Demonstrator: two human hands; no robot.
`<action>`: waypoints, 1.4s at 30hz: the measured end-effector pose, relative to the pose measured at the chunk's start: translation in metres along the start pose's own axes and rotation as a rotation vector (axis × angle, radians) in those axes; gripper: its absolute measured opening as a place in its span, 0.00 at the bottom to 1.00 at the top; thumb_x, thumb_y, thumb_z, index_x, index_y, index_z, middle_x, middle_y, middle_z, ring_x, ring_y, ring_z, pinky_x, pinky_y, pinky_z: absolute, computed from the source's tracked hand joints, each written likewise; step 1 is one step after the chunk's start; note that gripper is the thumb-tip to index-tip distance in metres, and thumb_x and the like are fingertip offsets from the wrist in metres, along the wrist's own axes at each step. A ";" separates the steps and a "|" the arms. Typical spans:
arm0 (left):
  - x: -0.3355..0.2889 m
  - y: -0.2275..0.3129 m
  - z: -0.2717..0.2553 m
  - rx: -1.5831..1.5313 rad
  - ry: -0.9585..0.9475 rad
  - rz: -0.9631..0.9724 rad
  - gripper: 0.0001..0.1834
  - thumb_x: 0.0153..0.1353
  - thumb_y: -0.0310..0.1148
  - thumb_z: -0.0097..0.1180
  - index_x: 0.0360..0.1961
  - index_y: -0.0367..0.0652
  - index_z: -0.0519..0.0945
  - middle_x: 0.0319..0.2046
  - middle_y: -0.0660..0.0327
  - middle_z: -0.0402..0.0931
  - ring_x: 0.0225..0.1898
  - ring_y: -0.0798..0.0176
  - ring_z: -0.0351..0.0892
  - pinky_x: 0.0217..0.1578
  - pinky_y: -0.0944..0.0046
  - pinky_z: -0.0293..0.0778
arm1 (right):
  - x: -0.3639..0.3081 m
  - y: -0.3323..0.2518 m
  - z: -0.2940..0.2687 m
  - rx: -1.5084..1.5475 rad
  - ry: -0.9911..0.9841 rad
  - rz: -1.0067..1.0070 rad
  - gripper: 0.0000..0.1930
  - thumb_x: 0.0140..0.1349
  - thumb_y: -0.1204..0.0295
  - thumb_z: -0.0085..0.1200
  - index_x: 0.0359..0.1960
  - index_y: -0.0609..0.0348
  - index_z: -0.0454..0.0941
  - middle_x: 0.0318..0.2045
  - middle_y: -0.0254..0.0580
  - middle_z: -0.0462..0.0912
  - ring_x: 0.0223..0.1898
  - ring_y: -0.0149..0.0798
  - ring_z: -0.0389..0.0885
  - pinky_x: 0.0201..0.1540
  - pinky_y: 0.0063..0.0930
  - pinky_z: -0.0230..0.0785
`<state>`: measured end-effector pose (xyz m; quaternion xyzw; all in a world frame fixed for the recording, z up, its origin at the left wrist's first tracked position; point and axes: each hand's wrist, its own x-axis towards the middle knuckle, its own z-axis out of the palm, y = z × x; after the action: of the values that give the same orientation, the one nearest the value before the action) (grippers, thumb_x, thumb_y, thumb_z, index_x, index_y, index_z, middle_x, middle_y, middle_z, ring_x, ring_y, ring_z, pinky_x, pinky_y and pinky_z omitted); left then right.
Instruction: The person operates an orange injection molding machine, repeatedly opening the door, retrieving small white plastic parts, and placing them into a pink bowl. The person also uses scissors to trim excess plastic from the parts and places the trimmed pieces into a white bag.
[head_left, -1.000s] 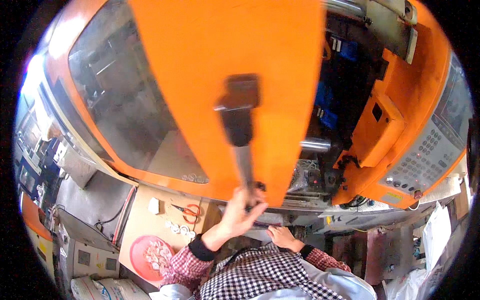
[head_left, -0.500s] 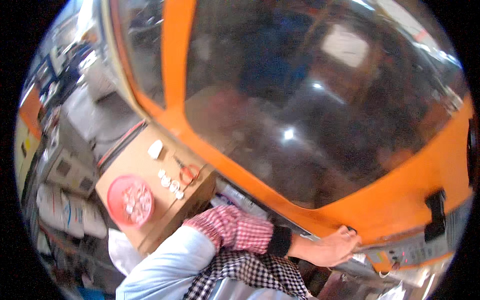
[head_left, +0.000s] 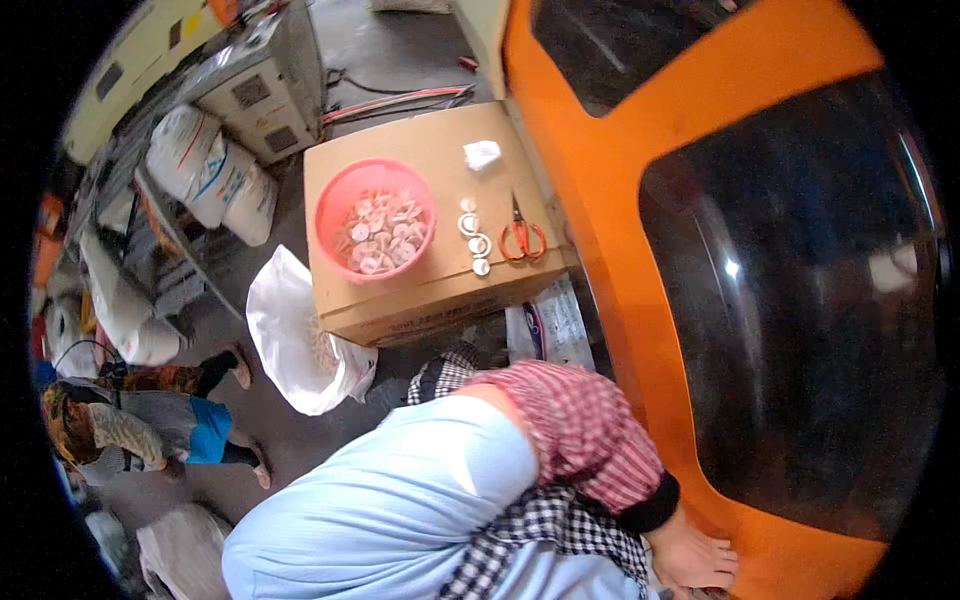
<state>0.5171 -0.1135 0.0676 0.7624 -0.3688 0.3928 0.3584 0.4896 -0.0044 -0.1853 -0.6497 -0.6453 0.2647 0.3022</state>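
Note:
My left hand (head_left: 692,553) is at the lower right, at the bottom of the orange machine door (head_left: 640,300) with its dark window. Its fingers are bent against the door; what lies under them is hidden. A red checked sleeve cover (head_left: 580,425) with a black cuff is on that arm. My right hand does not show. On a cardboard box (head_left: 440,130) to the left stands a pink bowl (head_left: 330,190) full of small pale round pieces (head_left: 380,235). Several more round pieces (head_left: 478,243) lie in a row beside orange-handled scissors (head_left: 521,238).
A white crumpled lump (head_left: 482,154) lies on the box. An open white sack (head_left: 290,330) leans beside it. Full white sacks (head_left: 215,170) stand near a grey cabinet (head_left: 265,90). At the far left, another person (head_left: 150,430) is on the floor area.
The view has swung left, bringing the box and bowl toward the middle and the other person into sight. My left hand stays at the door, now lower in the picture.

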 end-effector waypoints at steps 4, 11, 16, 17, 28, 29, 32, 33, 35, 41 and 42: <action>-0.074 0.022 -0.131 -0.093 0.129 -0.393 0.16 0.53 0.36 0.51 0.38 0.34 0.69 0.37 0.45 0.70 0.43 0.44 0.69 0.40 0.52 0.67 | 0.083 -0.045 0.037 0.032 -0.008 -0.202 0.13 0.54 0.70 0.50 0.40 0.63 0.70 0.32 0.54 0.76 0.35 0.52 0.75 0.37 0.39 0.67; -0.282 0.175 -0.204 0.418 0.850 -1.467 0.07 0.57 0.28 0.50 0.34 0.35 0.74 0.26 0.57 0.75 0.29 0.66 0.75 0.31 0.67 0.71 | 0.240 -0.094 0.135 -0.106 0.187 -0.338 0.15 0.51 0.67 0.55 0.38 0.63 0.72 0.30 0.53 0.76 0.35 0.51 0.75 0.38 0.38 0.65; -0.323 0.247 -0.158 0.263 1.215 -1.741 0.09 0.59 0.30 0.49 0.32 0.34 0.76 0.24 0.61 0.75 0.27 0.71 0.73 0.30 0.71 0.70 | 0.272 -0.091 0.156 -0.123 -0.017 -0.131 0.10 0.55 0.67 0.49 0.28 0.63 0.75 0.28 0.52 0.77 0.32 0.48 0.76 0.35 0.39 0.67; -0.326 0.254 -0.153 0.255 1.273 -1.741 0.09 0.59 0.29 0.49 0.32 0.34 0.76 0.24 0.61 0.75 0.27 0.72 0.73 0.30 0.71 0.70 | 0.269 -0.108 0.146 -0.029 0.039 -0.094 0.09 0.54 0.69 0.52 0.29 0.63 0.77 0.27 0.49 0.79 0.29 0.45 0.78 0.33 0.34 0.68; -0.320 0.252 -0.242 -0.047 1.556 -1.247 0.17 0.63 0.35 0.45 0.48 0.34 0.69 0.22 0.67 0.70 0.22 0.78 0.67 0.22 0.79 0.63 | 0.148 -0.264 0.088 1.327 -0.506 0.089 0.09 0.61 0.72 0.47 0.36 0.66 0.74 0.31 0.41 0.78 0.31 0.32 0.77 0.36 0.23 0.71; -0.322 0.251 -0.246 -0.090 1.535 -1.198 0.13 0.62 0.33 0.46 0.43 0.34 0.72 0.22 0.67 0.70 0.20 0.78 0.66 0.21 0.79 0.63 | 0.146 -0.267 0.092 1.361 -0.590 0.099 0.09 0.61 0.72 0.47 0.36 0.66 0.73 0.31 0.42 0.78 0.31 0.32 0.78 0.37 0.25 0.71; -0.316 0.260 -0.252 -0.090 1.603 -1.250 0.11 0.60 0.32 0.50 0.37 0.34 0.74 0.23 0.65 0.73 0.20 0.76 0.70 0.20 0.78 0.66 | 0.142 -0.266 0.103 1.264 -0.604 0.121 0.14 0.62 0.67 0.45 0.43 0.66 0.70 0.36 0.43 0.77 0.35 0.33 0.77 0.40 0.25 0.70; -0.317 0.261 -0.252 -0.075 1.654 -1.244 0.11 0.59 0.32 0.51 0.37 0.34 0.74 0.24 0.64 0.73 0.20 0.75 0.71 0.20 0.78 0.67 | 0.139 -0.268 0.104 1.236 -0.597 0.147 0.16 0.62 0.66 0.45 0.45 0.66 0.69 0.37 0.43 0.77 0.36 0.33 0.77 0.40 0.26 0.70; -0.324 0.264 -0.247 -0.031 1.751 -1.191 0.11 0.59 0.32 0.51 0.38 0.34 0.75 0.26 0.63 0.75 0.21 0.74 0.73 0.21 0.78 0.69 | 0.131 -0.257 0.106 1.073 -0.611 -0.070 0.19 0.64 0.65 0.42 0.50 0.67 0.64 0.40 0.41 0.75 0.41 0.31 0.74 0.43 0.23 0.67; -0.329 0.269 -0.234 0.172 1.829 -1.124 0.12 0.58 0.30 0.51 0.40 0.34 0.75 0.29 0.61 0.76 0.22 0.73 0.74 0.23 0.77 0.71 | 0.108 -0.250 0.096 0.664 -0.740 -0.350 0.11 0.62 0.70 0.45 0.41 0.64 0.72 0.40 0.39 0.75 0.38 0.29 0.73 0.40 0.19 0.65; -0.329 0.269 -0.233 0.227 1.826 -1.152 0.12 0.58 0.30 0.51 0.40 0.34 0.75 0.29 0.60 0.76 0.22 0.73 0.74 0.23 0.77 0.71 | 0.108 -0.248 0.099 0.686 -0.758 -0.316 0.11 0.62 0.70 0.45 0.40 0.65 0.73 0.38 0.39 0.75 0.35 0.29 0.74 0.38 0.19 0.66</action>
<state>0.0739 0.0464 -0.0463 0.2697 0.4888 0.6162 0.5556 0.2513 0.1051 -0.0653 -0.2676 -0.6755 0.6278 0.2793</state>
